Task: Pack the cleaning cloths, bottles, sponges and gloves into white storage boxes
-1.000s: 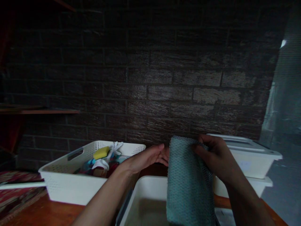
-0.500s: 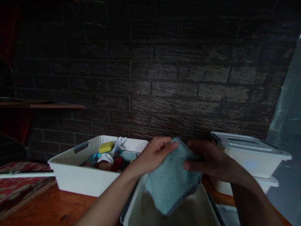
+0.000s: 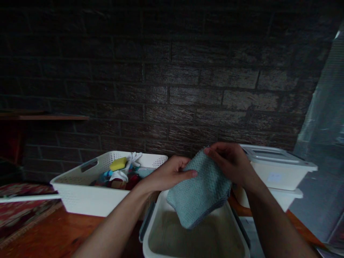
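A pale teal textured cleaning cloth (image 3: 199,190) with a dark checked edge hangs between my two hands. My left hand (image 3: 173,173) grips its left side, thumb lying on the front face. At the top corner, my right hand (image 3: 228,161) pinches the cloth between thumb and fingers. Below the cloth stands an open white plastic bin (image 3: 150,233) with grey side handles; its visible floor is bare. The cloth's lower corner hangs over this bin's opening.
To the left, a white perforated basket (image 3: 91,202) holds a yellow sponge (image 3: 118,163), a white glove (image 3: 133,159) and other items. Stacked lidded white boxes (image 3: 276,172) stand at the right. A dark brick wall (image 3: 172,89) rises behind the wooden table (image 3: 53,233).
My right hand has moved up to the cloth's top corner from its right side. The left hand still holds the left side. The camera view has shifted slightly.
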